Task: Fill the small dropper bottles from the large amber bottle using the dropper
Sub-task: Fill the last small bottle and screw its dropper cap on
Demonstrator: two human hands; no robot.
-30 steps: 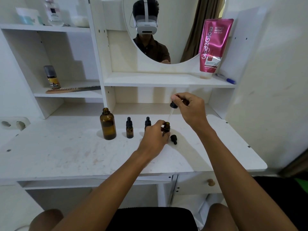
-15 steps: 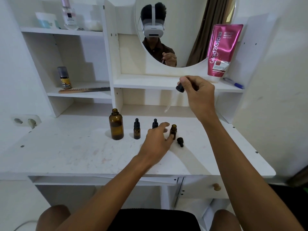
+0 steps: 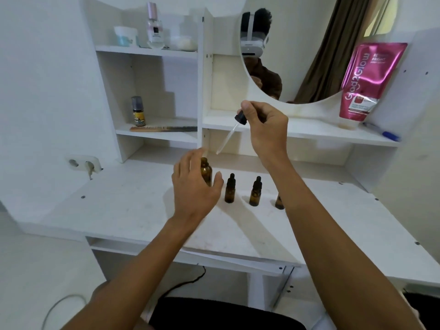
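We saw the large amber bottle (image 3: 206, 171) standing upright and uncapped on the white counter (image 3: 119, 206), and we placed everything else from it. The left hand (image 3: 194, 186) was cupped in front of this bottle with its grip released: the fingers were spread and loosely curved, and the thumb was just to the right of the glass. The hand hid the lower part of the bottle, so we could not read the liquid level.

Above and to the right of the bottle, the right hand (image 3: 264, 125) had its grip pinched on the black rubber bulb of the dropper (image 3: 235, 129). The clear glass tube slanted down and to the left, and its tip hung in the air just above and right of the bottle's neck. We could not tell whether the tube held liquid.

To the right of the bottle stood two capped small dropper bottles (image 3: 230, 191), side by side and apart. A third small bottle (image 3: 279, 202) stood farther right, mostly hidden behind the right forearm. The fill of all three was unclear through the dark glass.
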